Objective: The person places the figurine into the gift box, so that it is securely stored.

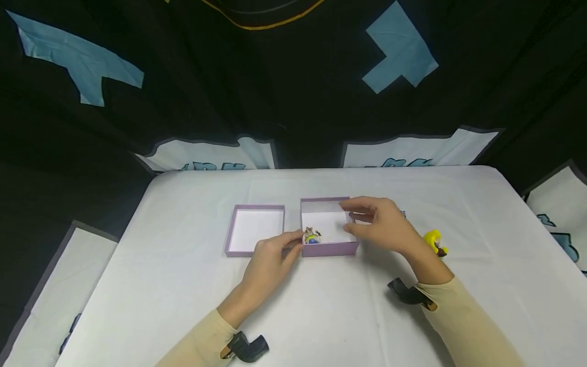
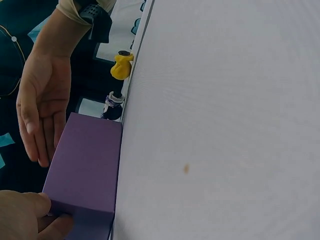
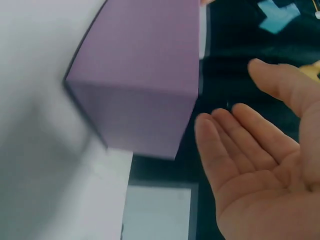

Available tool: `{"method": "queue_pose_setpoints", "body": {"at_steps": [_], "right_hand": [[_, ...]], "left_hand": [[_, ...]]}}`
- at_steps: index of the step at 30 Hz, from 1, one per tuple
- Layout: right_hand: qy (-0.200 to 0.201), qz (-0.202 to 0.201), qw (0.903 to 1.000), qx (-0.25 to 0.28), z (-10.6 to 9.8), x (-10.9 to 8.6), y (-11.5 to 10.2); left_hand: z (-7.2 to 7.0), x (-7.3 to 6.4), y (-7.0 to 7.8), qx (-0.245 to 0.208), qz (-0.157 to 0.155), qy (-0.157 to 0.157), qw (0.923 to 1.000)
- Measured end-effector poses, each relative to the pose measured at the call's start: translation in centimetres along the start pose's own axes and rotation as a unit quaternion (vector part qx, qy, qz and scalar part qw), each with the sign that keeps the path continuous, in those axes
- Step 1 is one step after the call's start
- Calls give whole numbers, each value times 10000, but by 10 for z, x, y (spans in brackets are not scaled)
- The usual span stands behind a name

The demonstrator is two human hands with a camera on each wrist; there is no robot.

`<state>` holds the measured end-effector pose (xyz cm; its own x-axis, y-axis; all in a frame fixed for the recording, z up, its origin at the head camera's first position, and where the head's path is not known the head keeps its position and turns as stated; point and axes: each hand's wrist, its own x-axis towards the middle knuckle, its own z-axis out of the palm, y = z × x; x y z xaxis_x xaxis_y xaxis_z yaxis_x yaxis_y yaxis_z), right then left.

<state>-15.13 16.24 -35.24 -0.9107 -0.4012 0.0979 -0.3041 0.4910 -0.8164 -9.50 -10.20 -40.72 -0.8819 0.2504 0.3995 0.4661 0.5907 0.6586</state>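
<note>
A small figurine (image 1: 312, 236) with yellow and blue on it lies inside the open purple box (image 1: 330, 249), at its front left corner. My left hand (image 1: 270, 260) holds the box at that corner; in the left wrist view its fingertips (image 2: 45, 200) meet the rim and outer wall. Over the box's right side hovers my right hand (image 1: 382, 224), thumb apart from the fingers and nothing between them. The right wrist view shows its fingers (image 3: 235, 145) nearly straight, beside the box.
A shallow purple lid (image 1: 254, 229) lies left of the box, white inside up. To the right, past my right wrist, stands a yellow figurine (image 1: 432, 238). Another figurine (image 2: 113, 106), mostly behind my right hand in the head view, stands closer to the box. White cloth (image 1: 183, 219) covers the table.
</note>
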Motion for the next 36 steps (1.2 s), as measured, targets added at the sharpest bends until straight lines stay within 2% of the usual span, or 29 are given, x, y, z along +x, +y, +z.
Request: {"method": "queue_pose_setpoints", "body": {"at_steps": [5,9,14,20,26,32,36], "right_hand": [[379,91,9980,490,-18,-10,13],[566,413,9966,432,-29,-17,23],[714,724,9948,-104,-38,-25,37],[818,1128,9869,-815,-53,-35,50],[674,1183,9812,-1365,-63,-40,57],[238,1346,9713,-1946,-64,-40,65],[89,1315,9670,-2179,-65,-39,70]], "left_hand": [[0,0,1,34,25,16,10000],[-1,-1,2,46,-31,19,10000],[1,-1,2,62,-48,25,10000],[2,1,1,13,5,33,10000],[2,2,1,25,-14,35,10000],[-1,0,2,95,-177,20,9998],[0,0,1,71,-210,-10,9998]]}}
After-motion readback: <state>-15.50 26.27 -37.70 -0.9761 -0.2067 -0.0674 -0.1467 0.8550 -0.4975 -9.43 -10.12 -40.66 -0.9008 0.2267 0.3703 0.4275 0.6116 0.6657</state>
